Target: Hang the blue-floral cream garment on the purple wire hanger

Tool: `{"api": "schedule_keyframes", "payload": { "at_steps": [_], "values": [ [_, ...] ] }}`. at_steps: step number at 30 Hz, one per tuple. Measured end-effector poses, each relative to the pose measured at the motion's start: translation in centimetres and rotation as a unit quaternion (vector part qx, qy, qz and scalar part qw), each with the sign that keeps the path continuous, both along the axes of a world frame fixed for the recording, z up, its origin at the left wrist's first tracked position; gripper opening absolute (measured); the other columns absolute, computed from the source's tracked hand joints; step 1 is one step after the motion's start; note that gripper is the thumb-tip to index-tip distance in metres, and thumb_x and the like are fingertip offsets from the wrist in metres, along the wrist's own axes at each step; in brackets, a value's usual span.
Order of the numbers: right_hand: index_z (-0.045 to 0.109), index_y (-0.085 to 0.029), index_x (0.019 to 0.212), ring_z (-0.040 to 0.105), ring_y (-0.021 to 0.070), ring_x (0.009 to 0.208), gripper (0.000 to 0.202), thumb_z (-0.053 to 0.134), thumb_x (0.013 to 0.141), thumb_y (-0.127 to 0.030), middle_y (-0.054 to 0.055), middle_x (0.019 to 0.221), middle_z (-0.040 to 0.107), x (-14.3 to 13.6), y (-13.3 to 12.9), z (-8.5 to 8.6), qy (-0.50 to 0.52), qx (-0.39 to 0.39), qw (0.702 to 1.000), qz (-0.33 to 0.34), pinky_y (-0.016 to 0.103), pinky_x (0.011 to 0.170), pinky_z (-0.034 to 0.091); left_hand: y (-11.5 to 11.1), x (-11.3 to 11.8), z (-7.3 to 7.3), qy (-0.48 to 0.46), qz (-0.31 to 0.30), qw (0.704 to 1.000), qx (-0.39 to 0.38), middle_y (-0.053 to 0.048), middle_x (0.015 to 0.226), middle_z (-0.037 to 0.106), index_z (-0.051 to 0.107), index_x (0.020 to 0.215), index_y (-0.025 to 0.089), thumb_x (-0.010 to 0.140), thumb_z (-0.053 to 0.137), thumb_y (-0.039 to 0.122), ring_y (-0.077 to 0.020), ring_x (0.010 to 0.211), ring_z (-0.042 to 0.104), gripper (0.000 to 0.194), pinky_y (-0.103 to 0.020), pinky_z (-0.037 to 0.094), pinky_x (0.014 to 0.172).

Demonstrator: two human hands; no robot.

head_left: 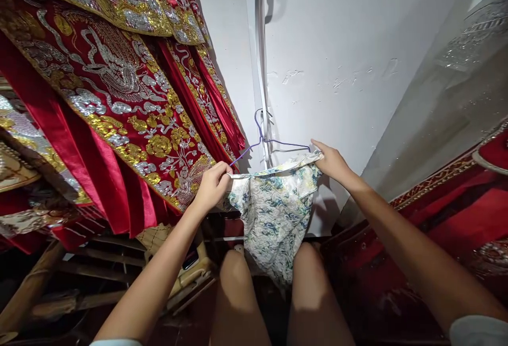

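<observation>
First, your left hand [213, 184] pinches the floral garment [273, 214] along its top edge, near the left end of the purple hanger [261, 137]. Expect light, limp cloth; hold the upper corners. The fabric is crinkled, tapering downward. Your right hand [332, 166] grips the opposite corner, near the hanger's right end.

Floral garment [273, 214]: matt, crinkled cloth is being shown. Embroidered hanging [119, 79]: glossy satin, glittering sequins [159, 145] are being displayed. Wall [337, 28]: matt, chipped surface is being presented.
</observation>
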State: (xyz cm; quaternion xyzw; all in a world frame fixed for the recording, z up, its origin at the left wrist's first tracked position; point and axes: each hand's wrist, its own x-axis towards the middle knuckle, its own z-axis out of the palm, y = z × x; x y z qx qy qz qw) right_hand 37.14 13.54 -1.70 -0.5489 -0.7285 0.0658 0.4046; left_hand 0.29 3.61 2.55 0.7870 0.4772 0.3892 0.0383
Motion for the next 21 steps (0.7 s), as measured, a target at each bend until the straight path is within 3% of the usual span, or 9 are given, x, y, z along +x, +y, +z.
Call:
{"api": "schedule_keyframes", "payload": {
  "at_steps": [2,4,7,9,12,14,17,19,21],
  "values": [
    [0.065,-0.011,0.134,0.068,0.0327,0.110,0.063,0.054,0.073,-0.017,0.017,0.123,0.072,-0.2,0.6,-0.2,0.003,-0.024,0.999,0.040,0.040,0.095,0.051,0.1,-0.2,0.0,0.006,-0.003,1.000,-0.005,-0.003,0.080,0.059,0.050,0.074,0.020,0.085,0.039,0.017,-0.0179,0.077,0.055,0.016,-0.029,0.043,0.076],
    [0.063,-0.008,0.134,0.069,0.0323,0.106,0.062,0.057,0.073,-0.020,0.019,0.118,0.073,-0.3,0.7,-0.5,0.018,-0.039,0.998,0.039,0.040,0.094,0.051,0.2,-0.3,-0.2,0.008,0.003,1.000,-0.009,-0.003,0.080,0.059,0.051,0.074,0.020,0.085,0.039,0.017,-0.0181,0.077,0.055,0.016,-0.029,0.044,0.077],
    [0.034,-0.006,0.155,0.071,0.0308,0.089,0.090,0.065,0.072,-0.023,0.019,0.107,0.074,-0.2,0.6,-0.9,0.051,-0.056,0.997,-0.008,0.042,0.084,0.054,0.3,-0.3,-0.3,0.013,0.018,1.000,-0.010,-0.003,0.078,0.058,0.050,0.073,0.020,0.085,0.038,0.017,-0.0184,0.076,0.054,0.017,-0.030,0.044,0.076],
    [0.023,-0.009,0.159,0.070,0.0303,0.091,0.098,0.065,0.072,-0.024,0.019,0.114,0.072,-0.2,0.9,-1.1,0.063,-0.069,0.996,0.006,0.042,0.084,0.053,0.2,-0.2,-0.2,0.017,0.018,1.000,-0.007,-0.003,0.077,0.058,0.050,0.072,0.021,0.085,0.038,0.017,-0.0185,0.076,0.054,0.018,-0.030,0.043,0.076],
    [0.033,-0.013,0.157,0.065,0.0315,0.113,0.091,0.065,0.072,-0.025,0.020,0.139,0.060,-0.5,1.8,-1.3,0.076,-0.071,0.993,0.058,0.041,0.096,0.050,0.3,-0.3,-0.1,0.017,0.017,1.000,-0.006,-0.003,0.077,0.058,0.049,0.071,0.021,0.085,0.038,0.018,-0.0188,0.076,0.055,0.018,-0.031,0.043,0.076],
    [0.040,-0.012,0.153,0.064,0.0313,0.116,0.087,0.065,0.071,-0.026,0.018,0.139,0.061,-0.9,2.1,-1.6,0.083,-0.076,0.992,0.064,0.040,0.098,0.050,0.3,-0.5,-0.1,0.015,0.026,1.000,-0.005,-0.003,0.077,0.058,0.050,0.071,0.021,0.084,0.039,0.018,-0.0192,0.077,0.056,0.018,-0.031,0.044,0.077],
    [0.056,-0.010,0.140,0.067,0.0290,0.100,0.071,0.062,0.071,-0.023,0.016,0.117,0.072,-1.2,1.4,-1.9,0.082,-0.063,0.994,0.037,0.038,0.087,0.052,0.5,-0.9,-0.1,0.005,0.040,0.999,0.002,-0.004,0.082,0.062,0.053,0.073,0.021,0.084,0.040,0.017,-0.0204,0.083,0.059,0.018,-0.032,0.046,0.082],
    [0.071,-0.010,0.115,0.066,0.0262,0.084,0.047,0.060,0.072,-0.023,0.011,0.093,0.074,-0.9,0.4,-1.6,0.081,-0.047,0.995,0.018,0.035,0.075,0.051,0.7,-1.2,0.2,-0.006,0.052,0.998,0.029,-0.007,0.094,0.065,0.055,0.074,0.020,0.083,0.042,0.017,-0.0219,0.095,0.061,0.017,-0.034,0.047,0.089],
    [0.074,-0.013,0.087,0.063,0.0238,0.073,0.023,0.061,0.074,-0.027,0.007,0.074,0.070,-0.3,-0.7,-0.7,0.094,-0.053,0.994,0.025,0.032,0.067,0.048,1.0,-1.4,0.8,-0.018,0.088,0.994,0.063,-0.010,0.107,0.064,0.058,0.082,0.020,0.085,0.045,0.018,-0.0242,0.107,0.060,0.013,-0.036,0.046,0.095]
  ]
}}
